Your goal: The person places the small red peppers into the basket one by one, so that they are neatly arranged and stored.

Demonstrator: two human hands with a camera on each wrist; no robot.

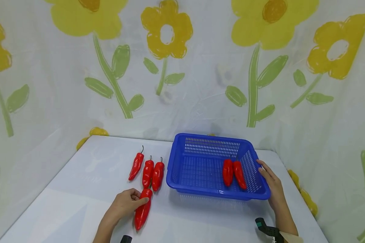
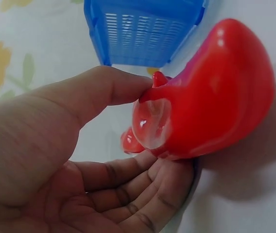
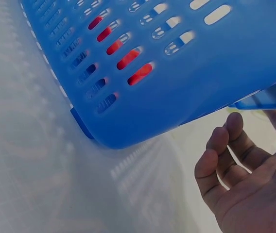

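Observation:
My left hand (image 1: 124,205) pinches a red pepper (image 1: 143,211) between thumb and fingers, low over the table left of centre. The left wrist view shows the glossy pepper (image 2: 220,97) large, its blunt tip towards the camera. Just beyond it lie three more red peppers (image 1: 137,166) with thin stems. My right hand (image 1: 272,184) holds the right rim of a blue plastic basket (image 1: 200,193). Under that rim, the right wrist view shows the hand's (image 3: 254,179) loosely bent fingers. Two red peppers (image 1: 227,172) lie inside the basket, towards its right side.
The white table (image 1: 79,182) carries the peppers and the basket. A white cloth (image 1: 197,101) with yellow flowers hangs behind and at both sides. Dark wrist mounts (image 1: 269,231) show near the lower edge.

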